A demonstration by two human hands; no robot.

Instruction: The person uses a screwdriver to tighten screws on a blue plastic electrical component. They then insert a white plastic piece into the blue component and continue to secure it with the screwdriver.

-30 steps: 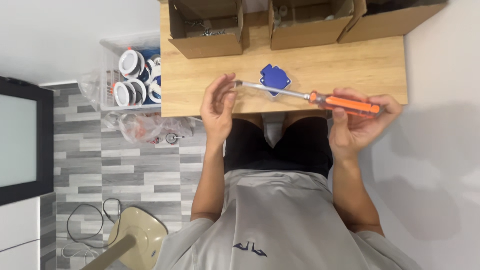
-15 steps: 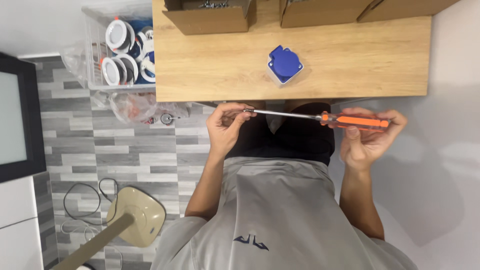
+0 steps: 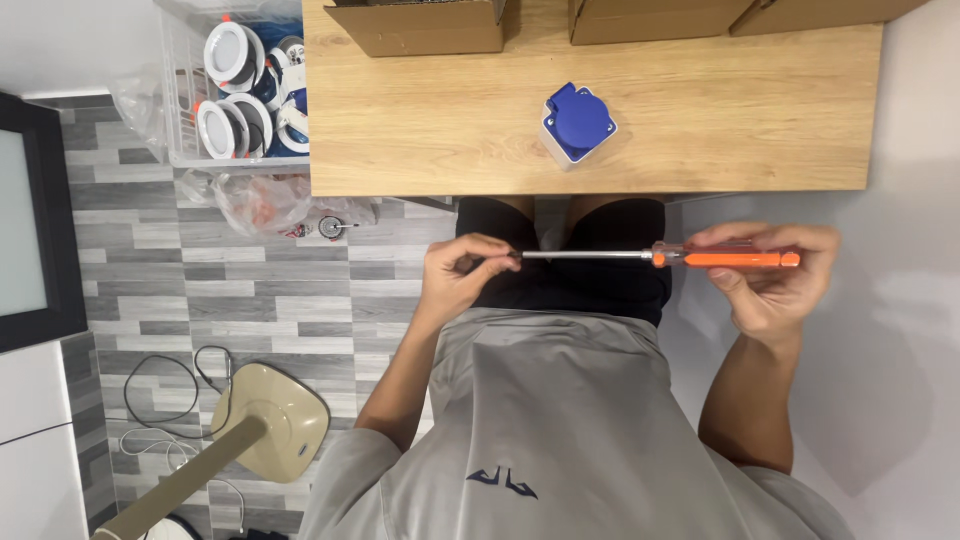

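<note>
My right hand [image 3: 775, 280] grips the orange handle of a screwdriver [image 3: 700, 258] held level over my lap, below the edge of the wooden table [image 3: 430, 130]. My left hand [image 3: 462, 275] pinches something small and dark at the tip of the metal shaft; I cannot tell what it is. A blue and white socket box [image 3: 577, 123] stands alone on the table, apart from both hands.
Cardboard boxes [image 3: 420, 25] line the table's far edge. A clear crate of round white light fittings [image 3: 245, 90] stands on the floor at the left, with a plastic bag [image 3: 255, 200] beside it. A beige lamp base [image 3: 275, 420] and cables lie on the grey floor.
Both hands with the screwdriver have drawn back from over the table to above my lap. The socket box stays on the table.
</note>
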